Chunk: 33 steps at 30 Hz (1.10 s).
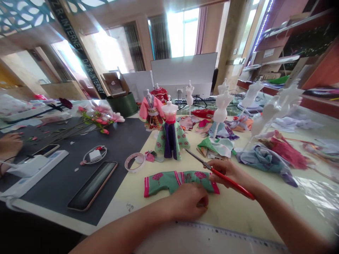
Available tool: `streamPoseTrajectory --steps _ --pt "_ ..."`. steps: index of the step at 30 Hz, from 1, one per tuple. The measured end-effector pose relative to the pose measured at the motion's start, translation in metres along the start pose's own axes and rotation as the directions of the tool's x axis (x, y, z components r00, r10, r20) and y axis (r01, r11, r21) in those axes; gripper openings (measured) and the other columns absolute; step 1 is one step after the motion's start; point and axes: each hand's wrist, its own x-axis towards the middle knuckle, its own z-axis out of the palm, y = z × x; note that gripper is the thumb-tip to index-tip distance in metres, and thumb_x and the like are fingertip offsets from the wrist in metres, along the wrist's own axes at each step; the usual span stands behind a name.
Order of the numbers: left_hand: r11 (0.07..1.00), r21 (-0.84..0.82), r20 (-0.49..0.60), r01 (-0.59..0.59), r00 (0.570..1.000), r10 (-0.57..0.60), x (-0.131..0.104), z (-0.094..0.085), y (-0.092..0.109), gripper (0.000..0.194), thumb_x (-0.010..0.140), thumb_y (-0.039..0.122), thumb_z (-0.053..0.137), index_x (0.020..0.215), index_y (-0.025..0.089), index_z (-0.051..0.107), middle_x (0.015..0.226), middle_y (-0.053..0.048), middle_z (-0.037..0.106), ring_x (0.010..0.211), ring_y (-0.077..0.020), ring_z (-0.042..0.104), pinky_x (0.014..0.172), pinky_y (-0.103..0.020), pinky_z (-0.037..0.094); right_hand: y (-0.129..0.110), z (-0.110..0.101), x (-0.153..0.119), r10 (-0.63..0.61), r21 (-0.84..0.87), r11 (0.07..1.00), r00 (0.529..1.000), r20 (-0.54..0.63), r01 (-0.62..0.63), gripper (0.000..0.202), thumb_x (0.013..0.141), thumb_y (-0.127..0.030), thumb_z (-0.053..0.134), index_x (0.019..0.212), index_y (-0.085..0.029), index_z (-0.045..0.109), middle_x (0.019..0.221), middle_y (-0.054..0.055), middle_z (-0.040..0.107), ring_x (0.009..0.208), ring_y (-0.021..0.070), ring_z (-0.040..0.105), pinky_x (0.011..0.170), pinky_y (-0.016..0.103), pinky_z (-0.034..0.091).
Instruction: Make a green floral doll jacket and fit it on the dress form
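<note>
Grey first, on the matting (127, 135) at the bench's (53, 217) left side: saw another person's hand (10, 145) by the left edge, near a hard white power strip (39, 173). Then noted a coiled cable (106, 152), a smooth, slab-like dark phone (92, 185) towards the near edge, and petalled pink flowers (102, 113) farther back. Past the mat, came to a round, shiny tape roll (135, 162) and a small dress form (171, 137) in flared green and purple cloth.

Found the green jacket (160, 181) spread nearly flat near the middle of the bench's near edge, with pink cuffs, dotted trim and fan-like printed motifs. Judged light, limp and quick to crease rather than fragile or slippery; seemed best taken by the shoulders or a cuff, with a palm flat on the body against shifting.

Saw the left hand (189, 201) curled over the jacket's near side, touching; could not tell whether pinching cloth. Near but apart from it, saw the right hand (230, 173) closed round a stiff, slim, red-handled tool (233, 183), metal end pointing leftward and away. Towards the right edge, noted glossy white bare forms (221, 106) above crumpled, soft-looking fabric pieces (265, 158).
</note>
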Motion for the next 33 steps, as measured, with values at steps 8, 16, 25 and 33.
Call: streamPoseTrajectory --steps 8,16,25,33 --pt "0.859 -0.500 -0.096 0.108 0.979 -0.179 -0.002 -0.004 -0.001 0.008 0.066 0.014 0.057 0.070 0.016 0.064 0.067 -0.002 0.061 0.061 -0.0125 0.053 0.054 -0.022 0.039 -0.004 0.001 0.000 0.000 0.022 1.000 0.999 -0.035 0.000 0.035 0.077 -0.043 0.064 0.099 -0.018 0.054 0.058 -0.006 0.042 0.050 0.0078 0.039 0.044 0.019 0.031" --pt "0.245 -0.968 -0.173 -0.046 0.831 -0.529 0.001 -0.030 -0.019 0.025 0.060 0.025 0.077 0.072 0.013 0.060 0.064 -0.002 0.065 0.059 -0.0094 0.057 0.056 -0.020 0.041 -0.009 0.003 -0.003 -0.027 0.093 0.995 0.996 -0.079 0.035 0.039 0.078 -0.050 0.061 0.097 -0.017 0.053 0.060 -0.005 0.037 0.051 0.0080 0.036 0.044 0.020 0.028" --pt "0.226 -0.955 -0.294 -0.193 0.726 -0.621 -0.001 -0.044 -0.036 0.027 0.063 0.028 0.075 0.078 0.012 0.060 0.065 -0.002 0.066 0.056 -0.0076 0.056 0.058 -0.020 0.044 -0.013 0.008 -0.002 -0.055 0.147 0.988 0.997 0.057 0.047 0.043 0.078 -0.057 0.056 0.097 -0.018 0.052 0.058 -0.005 0.040 0.049 0.0082 0.035 0.044 0.020 0.027" --pt "0.323 -0.921 -0.382 -0.216 0.653 -0.653 -0.006 -0.054 -0.034 0.025 0.063 0.025 0.075 0.076 0.012 0.058 0.074 -0.005 0.068 0.062 -0.0110 0.061 0.059 -0.023 0.048 -0.008 0.016 -0.002 -0.136 -0.334 0.941 0.966 -0.221 0.056 0.034 0.079 -0.046 0.059 0.103 -0.022 0.056 0.073 0.001 0.056 0.062 0.0156 0.049 0.058 0.028 0.042"
